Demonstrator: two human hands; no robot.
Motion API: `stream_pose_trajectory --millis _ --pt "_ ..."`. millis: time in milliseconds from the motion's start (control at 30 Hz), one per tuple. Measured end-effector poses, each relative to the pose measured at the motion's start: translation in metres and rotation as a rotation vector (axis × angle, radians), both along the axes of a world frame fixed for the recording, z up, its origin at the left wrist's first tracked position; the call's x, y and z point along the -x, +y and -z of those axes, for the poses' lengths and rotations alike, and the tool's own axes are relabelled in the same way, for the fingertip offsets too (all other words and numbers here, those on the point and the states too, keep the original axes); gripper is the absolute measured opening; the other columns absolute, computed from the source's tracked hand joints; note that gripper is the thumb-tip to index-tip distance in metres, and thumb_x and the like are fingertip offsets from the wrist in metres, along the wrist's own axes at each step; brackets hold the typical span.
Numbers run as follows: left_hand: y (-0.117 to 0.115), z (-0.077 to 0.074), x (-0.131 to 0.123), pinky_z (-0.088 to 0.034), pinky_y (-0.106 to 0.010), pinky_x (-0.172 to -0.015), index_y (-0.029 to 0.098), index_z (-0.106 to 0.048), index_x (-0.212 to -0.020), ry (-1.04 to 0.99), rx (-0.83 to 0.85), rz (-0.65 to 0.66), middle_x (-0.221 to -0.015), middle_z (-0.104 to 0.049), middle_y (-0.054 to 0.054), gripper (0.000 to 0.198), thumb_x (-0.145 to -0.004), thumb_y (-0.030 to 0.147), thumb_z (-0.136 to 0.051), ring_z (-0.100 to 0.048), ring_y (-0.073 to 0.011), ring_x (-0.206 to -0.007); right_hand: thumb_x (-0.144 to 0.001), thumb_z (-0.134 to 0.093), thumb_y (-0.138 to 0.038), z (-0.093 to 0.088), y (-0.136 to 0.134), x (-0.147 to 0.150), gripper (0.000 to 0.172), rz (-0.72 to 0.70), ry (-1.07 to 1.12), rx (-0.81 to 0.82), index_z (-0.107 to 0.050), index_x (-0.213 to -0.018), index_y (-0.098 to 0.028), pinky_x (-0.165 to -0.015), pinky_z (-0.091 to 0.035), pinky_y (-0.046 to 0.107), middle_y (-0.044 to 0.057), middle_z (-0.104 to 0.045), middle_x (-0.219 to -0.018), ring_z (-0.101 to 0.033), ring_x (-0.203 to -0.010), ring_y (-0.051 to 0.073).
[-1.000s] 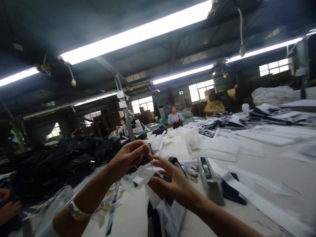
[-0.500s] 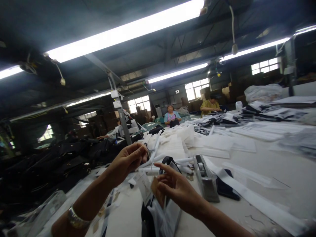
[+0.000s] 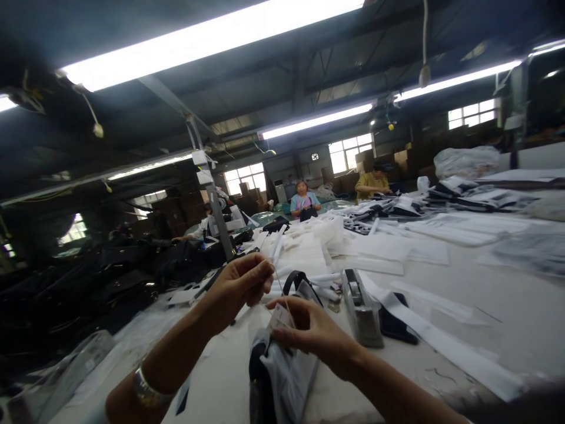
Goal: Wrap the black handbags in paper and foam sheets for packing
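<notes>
Your left grip [image 3: 241,285] pinches a thin thread [image 3: 279,288] running steeply down to the flat paper tag [image 3: 281,318] your right grip [image 3: 309,337] grasps.

One head-worn view, close over the near edge of the bench [image 3: 507,306], facing forward along it, pitched high: left hand [image 3: 241,285], right hand [image 3: 304,333] low in frame, ceiling lights [image 3: 212,38] above.

Wears a silver-coloured metal band [image 3: 147,391] snug around the wrist of the left hand [image 3: 241,285]; shows both forearms bare as far as visible.
</notes>
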State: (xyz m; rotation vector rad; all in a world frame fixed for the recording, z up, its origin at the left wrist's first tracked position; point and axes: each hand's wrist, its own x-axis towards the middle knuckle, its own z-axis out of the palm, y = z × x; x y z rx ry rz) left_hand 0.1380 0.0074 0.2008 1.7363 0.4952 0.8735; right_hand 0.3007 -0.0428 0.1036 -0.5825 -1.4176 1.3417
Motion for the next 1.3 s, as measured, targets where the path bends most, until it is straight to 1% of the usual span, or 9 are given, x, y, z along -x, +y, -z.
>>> stream_pose_trajectory --millis 133,233,300,533,667,933,1100,1200,1300 --pt "-0.001 0.004 0.003 -0.024 -0.014 -0.043 0.017 -0.061 -0.084 -0.017 -0.002 -0.024 -0.062 -0.055 0.004 0.026 -0.089 0.042 -0.066 -0.037 -0.0025 -0.047 -0.085 -0.063 -0.061 0.004 -0.005 -0.013 0.049 0.013 -0.066 -0.063 -0.071 -0.106 -0.017 -0.077 -0.046 0.028 0.005 -0.068 -0.094 -0.061 -0.086 0.018" --pt "-0.005 0.008 -0.001 -0.03 -0.015 -0.045 0.017 -0.063 -0.085 -0.012 -0.005 -0.02 -0.066 -0.059 0.002 0.027 -0.088 0.043 -0.067 -0.042 -0.0038 -0.049 -0.092 -0.055 -0.059 0.003 -0.004 -0.014 0.05 0.179 -0.116 -0.163 -0.064 -0.125 -0.023 -0.105 -0.036 0.038 0.007 -0.064 -0.125 -0.053 -0.122 0.026" --pt "-0.009 0.01 -0.005 -0.038 -0.017 -0.05 0.016 -0.064 -0.085 0.019 -0.015 -0.005 -0.071 -0.062 0.0 0.028 -0.088 0.044 -0.067 -0.049 -0.0064 -0.054 -0.089 -0.062 -0.054 0.0 -0.002 -0.009 0.053 0.237 -0.101 -0.246 -0.057 -0.133 -0.025 -0.109 -0.034 0.039 0.006 -0.059 -0.133 -0.048 -0.129 0.026" --pt "-0.017 0.016 -0.007 -0.05 -0.025 -0.067 0.016 -0.063 -0.088 0.04 -0.045 -0.033 -0.077 -0.067 -0.002 0.026 -0.09 0.042 -0.064 -0.063 -0.0131 -0.068 -0.085 -0.073 -0.036 0.001 -0.01 0.002 0.032 0.119 -0.072 -0.163 -0.061 -0.109 -0.02 -0.075 -0.048 0.027 0.0 -0.064 -0.084 -0.063 -0.082 0.016" --pt "-0.015 0.023 0.003 -0.051 -0.025 -0.069 0.016 -0.063 -0.089 -0.002 0.026 -0.078 -0.076 -0.068 -0.001 0.025 -0.089 0.041 -0.066 -0.064 -0.0127 -0.068 -0.084 -0.072 -0.044 0.011 -0.017 -0.011 0.038 0.141 -0.022 0.006 -0.065 -0.112 -0.019 -0.078 -0.05 0.029 0.002 -0.067 -0.084 -0.065 -0.081 0.016" --pt "-0.003 0.06 0.032 -0.051 -0.029 -0.073 0.019 -0.063 -0.095 0.268 -0.025 -0.175 -0.092 -0.07 -0.006 0.036 -0.09 0.054 -0.058 -0.065 -0.0192 -0.086 -0.08 -0.072 -0.053 0.019 -0.016 -0.034 0.038 0.33 -0.275 0.145 -0.074 -0.079 -0.015 -0.044 -0.034 0.021 -0.001 -0.056 -0.061 -0.046 -0.048 0.008" --pt "0.024 0.089 0.064 -0.034 -0.024 -0.055 0.018 -0.069 -0.079 0.449 -0.053 -0.279 -0.07 -0.059 -0.001 0.038 -0.082 0.055 -0.066 -0.052 -0.0151 -0.067 -0.083 -0.066 -0.048 0.024 -0.003 -0.041 0.033 0.358 -0.589 0.079 -0.075 -0.078 -0.016 -0.041 -0.033 0.02 0.001 -0.062 -0.06 -0.047 -0.043 0.008" --pt "0.03 0.1 0.073 -0.026 -0.025 -0.056 0.017 -0.072 -0.069 0.557 0.01 -0.165 -0.06 -0.051 0.002 0.039 -0.076 0.055 -0.072 -0.039 -0.013 -0.061 -0.082 -0.066 -0.043 0.026 0.01 -0.032 0.031 0.333 -0.7 0.092 -0.075 -0.075 -0.015 -0.042 -0.034 0.021 0.002 -0.064 -0.059 -0.049 -0.044 0.01" --pt "0.028 0.108 0.071 -0.021 -0.026 -0.056 0.018 -0.076 -0.079 0.596 0.106 -0.056 -0.061 -0.048 0.003 0.043 -0.075 0.06 -0.071 -0.032 -0.0125 -0.061 -0.081 -0.066 -0.039 0.026 0.021 -0.015 0.028 0.287 -0.713 0.076 -0.075 -0.07 -0.015 -0.046 -0.034 0.021 0.001 -0.062 -0.057 -0.048 -0.047 0.009"
